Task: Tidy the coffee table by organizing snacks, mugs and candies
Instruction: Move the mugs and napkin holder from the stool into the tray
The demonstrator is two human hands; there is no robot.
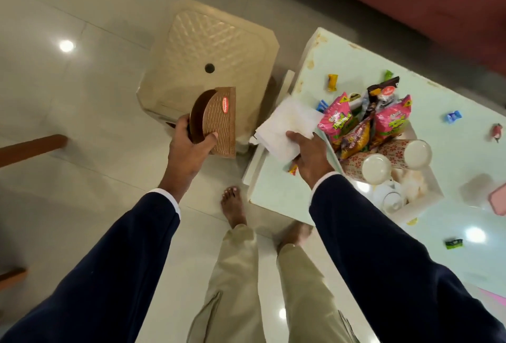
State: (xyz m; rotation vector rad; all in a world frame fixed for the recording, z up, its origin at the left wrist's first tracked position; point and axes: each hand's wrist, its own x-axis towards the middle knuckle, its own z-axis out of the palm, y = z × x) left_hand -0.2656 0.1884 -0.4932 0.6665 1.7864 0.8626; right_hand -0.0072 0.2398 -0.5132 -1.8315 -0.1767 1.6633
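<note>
Beside the coffee table [323,69], over the floor at its left end, the left hand [189,140] grips a brown napkin holder [219,121], thumb curled across its patterned face, fingers behind it. Just beyond the holder stands a beige plastic stool [208,49]. The right hand [309,156] hangs over the table's near-left corner and pinches a stack of white napkins [287,129] between thumb and fingers. On the table, right of the napkins, a white tray [421,203] holds pink snack packets [336,118], darker packets and two patterned mugs [367,167] lying on their sides. Loose candies [332,82] are scattered on the tabletop around the tray, some near it, some well apart toward the table's right end.
</note>
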